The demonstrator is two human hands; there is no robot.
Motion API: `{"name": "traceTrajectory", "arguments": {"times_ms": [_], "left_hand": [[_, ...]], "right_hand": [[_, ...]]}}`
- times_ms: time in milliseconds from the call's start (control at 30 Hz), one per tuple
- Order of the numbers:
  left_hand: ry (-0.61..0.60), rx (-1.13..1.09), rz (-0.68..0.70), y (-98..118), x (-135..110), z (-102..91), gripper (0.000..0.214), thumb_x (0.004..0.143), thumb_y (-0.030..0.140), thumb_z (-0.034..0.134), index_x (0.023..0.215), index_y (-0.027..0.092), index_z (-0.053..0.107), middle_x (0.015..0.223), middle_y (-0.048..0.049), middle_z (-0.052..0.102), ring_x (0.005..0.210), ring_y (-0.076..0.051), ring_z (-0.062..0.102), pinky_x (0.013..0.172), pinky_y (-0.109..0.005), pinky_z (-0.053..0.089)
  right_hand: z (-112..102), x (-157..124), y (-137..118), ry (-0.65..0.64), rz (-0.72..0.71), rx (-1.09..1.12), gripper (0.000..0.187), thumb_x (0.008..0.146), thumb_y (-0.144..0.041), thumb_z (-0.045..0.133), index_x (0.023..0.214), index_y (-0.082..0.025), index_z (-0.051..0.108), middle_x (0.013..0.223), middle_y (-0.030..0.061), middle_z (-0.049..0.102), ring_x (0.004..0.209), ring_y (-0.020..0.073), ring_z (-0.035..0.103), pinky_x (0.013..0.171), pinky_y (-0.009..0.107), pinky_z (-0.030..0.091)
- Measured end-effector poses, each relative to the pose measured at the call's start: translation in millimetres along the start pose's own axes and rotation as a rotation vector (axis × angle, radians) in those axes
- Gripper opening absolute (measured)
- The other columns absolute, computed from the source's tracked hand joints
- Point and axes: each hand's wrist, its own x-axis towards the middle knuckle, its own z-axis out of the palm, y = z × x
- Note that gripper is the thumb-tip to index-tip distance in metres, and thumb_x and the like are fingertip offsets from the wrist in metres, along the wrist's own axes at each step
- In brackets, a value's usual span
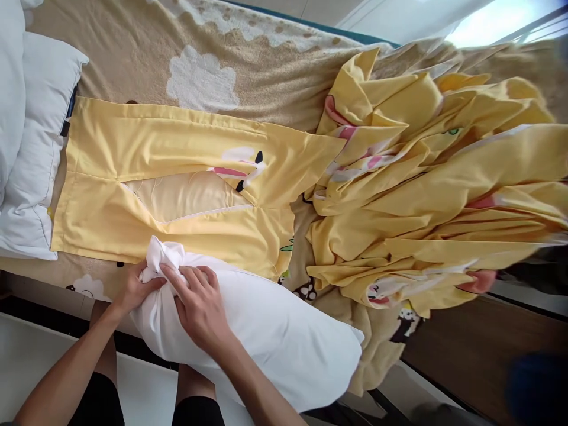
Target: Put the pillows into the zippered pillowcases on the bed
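A white pillow (pixel 275 331) leans over the bed's near edge, its left end bunched up. My left hand (pixel 135 290) pinches the gathered white cloth at that end from the left. My right hand (pixel 202 305) lies against the same bunched end, fingers bent and gripping the cloth. Just beyond both hands a yellow pillowcase (pixel 177 142) with a printed cartoon pattern is spread flat. A long slit in its middle gapes, with the paler inside fabric showing.
Rumpled yellow printed bedding (pixel 421 195) is heaped at the right. White pillows (pixel 35 142) lie at the left edge. Beneath everything is a tan blanket (pixel 133 65) with white cloud shapes. A dark brown surface (pixel 479 349) stands at the lower right.
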Motion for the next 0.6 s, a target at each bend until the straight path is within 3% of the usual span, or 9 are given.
{"name": "traceTrajectory", "arguments": {"times_ms": [67,133,200,333,433,500,600], "left_hand": [[0.06,-0.017,-0.029,1.0,6.2,-2.3,0.039,0.069,0.04,0.075,0.099,0.016,0.072,0.088,-0.0044,0.074,0.082,-0.023,0.066,0.072,-0.03,0.051],[0.118,-0.049,-0.051,2.2,13.9,-3.1,0.037,0.067,0.033,0.072,0.1,0.017,0.072,0.092,-0.0041,0.075,0.086,-0.023,0.066,0.075,-0.029,0.051],[0.144,-0.105,-0.089,2.5,21.1,-4.8,0.037,0.065,0.026,0.068,0.1,0.017,0.073,0.094,-0.0045,0.075,0.09,-0.024,0.067,0.078,-0.029,0.051],[0.185,-0.211,-0.167,-0.2,26.8,-13.2,0.038,0.061,0.022,0.064,0.097,0.016,0.073,0.092,-0.006,0.075,0.089,-0.023,0.067,0.076,-0.028,0.052],[0.294,-0.242,-0.207,2.9,22.4,-13.6,0.039,0.062,0.029,0.068,0.098,0.015,0.072,0.086,-0.0054,0.074,0.082,-0.021,0.067,0.069,-0.026,0.051],[0.328,-0.276,-0.204,12.9,15.7,-6.9,0.039,0.062,0.03,0.07,0.098,0.015,0.071,0.083,-0.0039,0.073,0.078,-0.019,0.066,0.067,-0.025,0.05],[0.292,-0.258,-0.183,41.5,-3.3,13.6,0.027,0.059,0.024,0.069,0.085,0.016,0.07,0.073,-0.0011,0.069,0.067,-0.015,0.062,0.061,-0.023,0.048]], "right_hand": [[2.9,-9.0,-20.1,0.016,0.099,-0.12,0.055,0.093,-0.026,0.047,0.148,-0.02,0.043,0.131,0.015,0.06,0.127,0.0292,0.05,0.111,0.05,0.027],[13.6,-16.9,-38.8,-0.019,0.158,-0.183,0.078,0.088,-0.049,0.058,0.153,-0.014,0.032,0.149,0.0224,0.044,0.143,0.038,0.033,0.116,0.058,0.018],[32.9,-20.7,-51.2,-0.063,0.188,-0.245,0.099,0.077,-0.056,0.069,0.156,-0.015,0.025,0.155,0.0262,0.033,0.147,0.0431,0.024,0.115,0.062,0.016],[80.0,-9.2,-54.6,-0.058,0.229,-0.31,0.089,0.082,-0.034,0.068,0.157,-0.026,0.021,0.155,0.0264,0.034,0.146,0.0421,0.029,0.113,0.06,0.021],[101.5,7.3,-50.6,-0.003,0.229,-0.266,0.083,0.085,-0.024,0.06,0.157,-0.021,0.02,0.154,0.0271,0.036,0.145,0.0394,0.032,0.112,0.054,0.025],[101.1,13.4,-48.1,0.09,0.269,-0.231,0.081,0.087,-0.022,0.055,0.158,-0.015,0.016,0.15,0.0262,0.043,0.142,0.0356,0.038,0.112,0.05,0.026],[73.1,7.3,-42.4,0.311,0.36,-0.205,0.078,0.091,-0.021,0.048,0.158,-0.009,0.01,0.132,0.0214,0.061,0.124,0.0305,0.056,0.106,0.046,0.033]]}}
